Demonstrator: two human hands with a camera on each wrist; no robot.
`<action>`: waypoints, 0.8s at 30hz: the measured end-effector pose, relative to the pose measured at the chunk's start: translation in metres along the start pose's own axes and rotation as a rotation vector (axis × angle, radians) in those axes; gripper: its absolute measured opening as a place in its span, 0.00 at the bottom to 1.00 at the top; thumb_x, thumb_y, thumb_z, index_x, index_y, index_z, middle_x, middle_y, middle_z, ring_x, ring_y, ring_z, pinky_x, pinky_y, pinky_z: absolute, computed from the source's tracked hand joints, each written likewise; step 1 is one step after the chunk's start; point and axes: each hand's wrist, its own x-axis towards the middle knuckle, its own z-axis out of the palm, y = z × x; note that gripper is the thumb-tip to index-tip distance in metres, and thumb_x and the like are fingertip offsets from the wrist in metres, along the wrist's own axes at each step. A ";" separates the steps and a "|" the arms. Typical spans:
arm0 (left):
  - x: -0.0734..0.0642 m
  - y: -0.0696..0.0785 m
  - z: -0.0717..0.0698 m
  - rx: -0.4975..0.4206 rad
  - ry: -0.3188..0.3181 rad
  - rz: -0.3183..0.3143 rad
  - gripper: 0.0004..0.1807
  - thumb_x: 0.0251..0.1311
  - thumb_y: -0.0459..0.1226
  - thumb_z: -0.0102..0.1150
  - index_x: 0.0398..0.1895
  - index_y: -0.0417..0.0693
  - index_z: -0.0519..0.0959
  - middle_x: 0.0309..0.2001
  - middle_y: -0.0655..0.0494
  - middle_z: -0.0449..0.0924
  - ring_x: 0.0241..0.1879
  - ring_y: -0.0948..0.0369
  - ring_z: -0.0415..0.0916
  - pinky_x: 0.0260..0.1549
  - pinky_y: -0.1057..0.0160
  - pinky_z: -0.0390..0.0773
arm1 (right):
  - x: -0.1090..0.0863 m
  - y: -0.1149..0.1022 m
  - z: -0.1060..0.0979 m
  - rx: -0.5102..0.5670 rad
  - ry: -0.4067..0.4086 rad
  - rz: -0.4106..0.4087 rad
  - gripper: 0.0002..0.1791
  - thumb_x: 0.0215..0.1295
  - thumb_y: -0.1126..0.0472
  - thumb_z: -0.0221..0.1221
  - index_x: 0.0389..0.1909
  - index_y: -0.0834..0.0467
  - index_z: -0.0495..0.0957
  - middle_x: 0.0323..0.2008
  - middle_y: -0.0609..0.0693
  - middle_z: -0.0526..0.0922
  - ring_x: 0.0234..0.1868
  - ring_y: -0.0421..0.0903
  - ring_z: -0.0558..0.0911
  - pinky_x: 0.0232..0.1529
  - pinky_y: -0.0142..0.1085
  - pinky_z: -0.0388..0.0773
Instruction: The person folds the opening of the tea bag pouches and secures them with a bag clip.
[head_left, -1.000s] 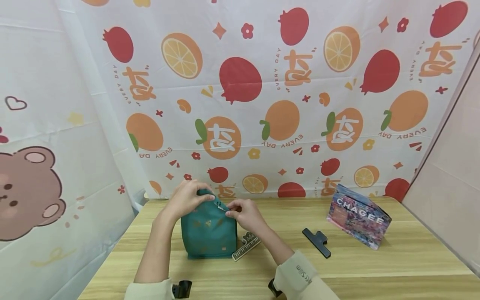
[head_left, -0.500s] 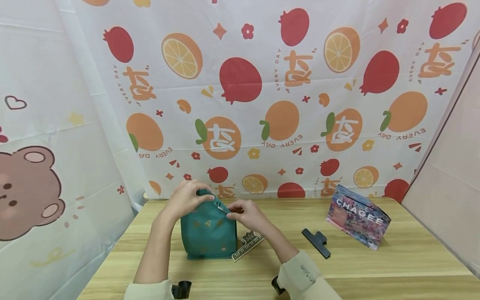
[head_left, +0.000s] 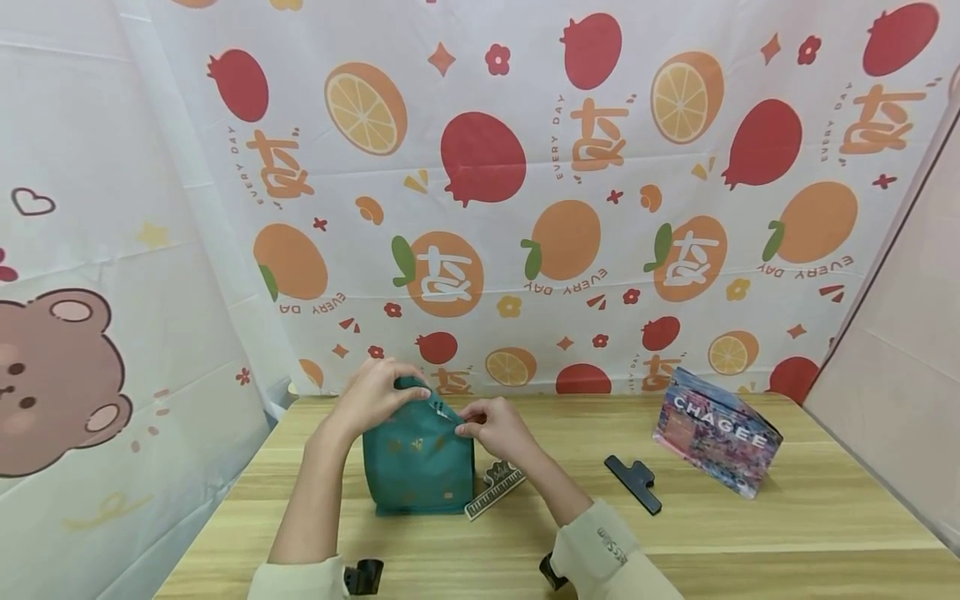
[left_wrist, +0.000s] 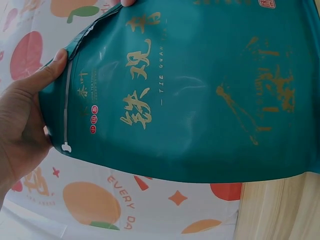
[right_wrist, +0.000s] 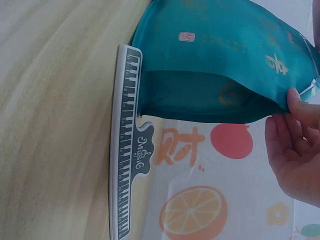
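Observation:
A teal tea bag (head_left: pixel 418 477) with gold lettering stands upright on the table, its top slanting down to the right. My left hand (head_left: pixel 378 395) grips the top left of the bag, thumb on the front face. At the upper right edge, my right hand (head_left: pixel 491 427) pinches the bag's corner between thumb and fingers. A pale slider strip (left_wrist: pixel 66 107) runs along the bag's top, with a small white end piece visible in the left wrist view. Beside the bag's lower right lies a piano-key clip (right_wrist: pixel 127 145) marked "Music".
On the wooden table (head_left: pixel 555 542), a black clip (head_left: pixel 633 484) lies right of my right forearm. Farther right stands a colourful CHAGEE bag (head_left: pixel 717 433). A fruit-print curtain (head_left: pixel 487 250) hangs behind the table's back edge.
My right hand has shifted very slightly along the bag's right edge. My left hand keeps its grip, and the bag stays in place.

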 end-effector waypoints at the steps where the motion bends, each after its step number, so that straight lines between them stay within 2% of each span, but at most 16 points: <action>1: 0.000 0.000 0.000 -0.001 -0.001 -0.002 0.05 0.52 0.39 0.66 0.31 0.49 0.84 0.30 0.58 0.78 0.27 0.62 0.71 0.24 0.64 0.71 | 0.000 0.000 0.001 -0.004 0.014 0.000 0.04 0.55 0.66 0.64 0.32 0.63 0.83 0.22 0.45 0.79 0.23 0.38 0.73 0.25 0.30 0.72; 6: 0.001 0.000 0.000 -0.006 -0.005 -0.018 0.05 0.52 0.39 0.66 0.31 0.49 0.85 0.29 0.59 0.77 0.28 0.61 0.71 0.25 0.63 0.71 | 0.000 0.000 0.003 -0.015 0.062 -0.011 0.04 0.54 0.66 0.64 0.31 0.62 0.84 0.24 0.46 0.81 0.22 0.37 0.74 0.23 0.30 0.71; 12: 0.000 0.000 -0.001 0.000 -0.008 -0.015 0.05 0.52 0.39 0.66 0.31 0.49 0.85 0.28 0.59 0.77 0.28 0.61 0.71 0.25 0.62 0.71 | -0.001 -0.002 0.004 -0.030 0.079 -0.039 0.04 0.55 0.66 0.64 0.31 0.62 0.84 0.26 0.47 0.82 0.23 0.36 0.75 0.23 0.30 0.72; 18: 0.001 0.001 0.000 0.010 0.002 -0.014 0.05 0.52 0.39 0.66 0.31 0.49 0.85 0.29 0.60 0.78 0.29 0.60 0.72 0.27 0.60 0.71 | -0.003 -0.004 0.001 -0.044 0.011 -0.038 0.03 0.57 0.66 0.62 0.32 0.61 0.82 0.25 0.45 0.78 0.24 0.39 0.74 0.26 0.31 0.72; 24: 0.001 0.002 0.001 0.018 0.010 -0.013 0.05 0.51 0.39 0.66 0.31 0.49 0.84 0.28 0.60 0.78 0.28 0.61 0.71 0.27 0.61 0.70 | -0.001 -0.011 -0.001 -0.042 -0.048 -0.038 0.09 0.60 0.61 0.60 0.41 0.58 0.78 0.31 0.43 0.75 0.33 0.40 0.75 0.34 0.32 0.74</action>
